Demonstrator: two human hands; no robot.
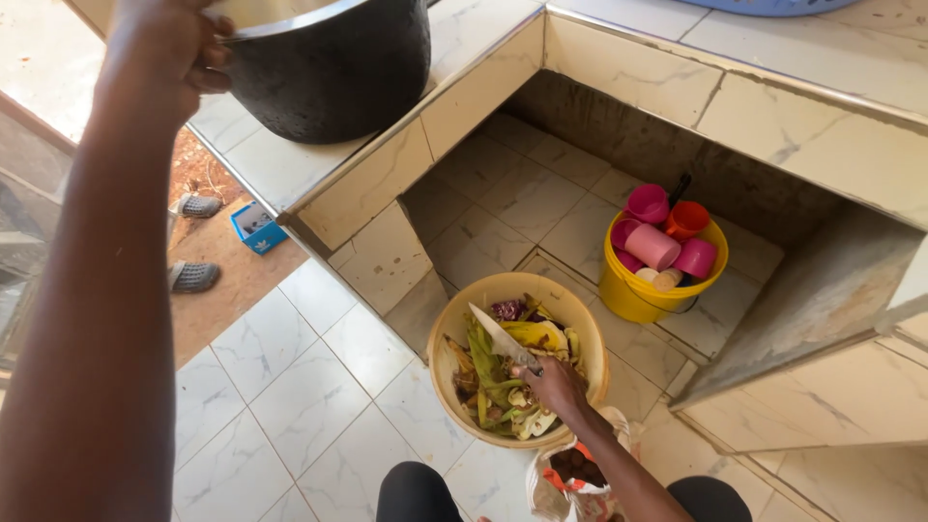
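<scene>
Both hands grip: left hand (164, 48) the pot (329, 63) on tiled counter (290, 164), right hand (556, 385) a knife (501, 335).

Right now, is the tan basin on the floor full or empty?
Nearly full: the tan basin holds vegetable peelings heaped close to its rim.

Marble-patterned tiled floor (290, 387), pale. Tan basin (454, 329) of vegetable scraps at the mouth of the recess under the counter. Yellow bucket (638, 295) of pink and orange cups deeper in the recess, toward its right wall. Tiled counter (628, 68) above; blackened pot (333, 72) near its left edge.
</scene>
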